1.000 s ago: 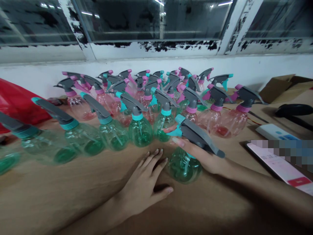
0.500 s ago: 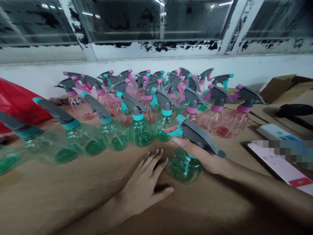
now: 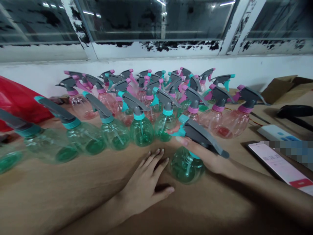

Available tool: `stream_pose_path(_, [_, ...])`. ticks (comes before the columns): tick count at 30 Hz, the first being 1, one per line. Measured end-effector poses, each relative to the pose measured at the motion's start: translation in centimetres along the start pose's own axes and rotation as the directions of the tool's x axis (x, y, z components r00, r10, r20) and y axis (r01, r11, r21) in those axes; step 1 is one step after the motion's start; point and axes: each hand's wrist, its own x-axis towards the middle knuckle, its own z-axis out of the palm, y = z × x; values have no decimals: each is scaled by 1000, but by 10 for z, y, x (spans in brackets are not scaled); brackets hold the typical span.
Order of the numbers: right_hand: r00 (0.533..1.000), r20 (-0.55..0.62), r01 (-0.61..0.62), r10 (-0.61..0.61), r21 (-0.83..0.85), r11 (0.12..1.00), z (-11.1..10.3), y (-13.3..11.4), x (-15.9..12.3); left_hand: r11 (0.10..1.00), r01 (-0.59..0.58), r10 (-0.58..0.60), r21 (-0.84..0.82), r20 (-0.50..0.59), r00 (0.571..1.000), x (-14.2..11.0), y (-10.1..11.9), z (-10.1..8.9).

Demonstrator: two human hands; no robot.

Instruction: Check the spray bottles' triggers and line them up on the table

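My right hand (image 3: pixel 207 156) is wrapped round the neck of a green spray bottle (image 3: pixel 187 168), under its grey and teal trigger head. A finger reaches forward by the teal trigger. This bottle stands on the wooden table (image 3: pixel 97 186), nearly upright. My left hand (image 3: pixel 145 181) lies flat on the tabletop just left of the bottle, fingers stretched and holding nothing. Beyond my hands stands a row of green spray bottles (image 3: pixel 141 132) with teal collars. Pink spray bottles (image 3: pixel 234 122) with pink collars crowd behind them.
A phone (image 3: pixel 281 166) with a lit screen lies at the right, beside a white and blue box (image 3: pixel 278 132). Farther back are a black object (image 3: pixel 295 111) and an open cardboard box (image 3: pixel 281 88). A red plastic bag (image 3: pixel 22 104) sits at the left, below the windows.
The whole scene sits slightly farther right in the view. The bottle in my right hand has shifted very slightly right; my left hand rests in the same spot.
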Motion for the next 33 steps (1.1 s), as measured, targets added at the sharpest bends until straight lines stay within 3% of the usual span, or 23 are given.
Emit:
stream_pose_path(11, [995, 33, -96, 95, 44, 994, 5, 12, -2, 1000, -23, 23, 5, -30, 999, 0, 0, 0])
stream_pose_path(33, [997, 13, -73, 73, -9, 997, 4, 12, -3, 1000, -15, 14, -11, -35, 999, 0, -1, 1])
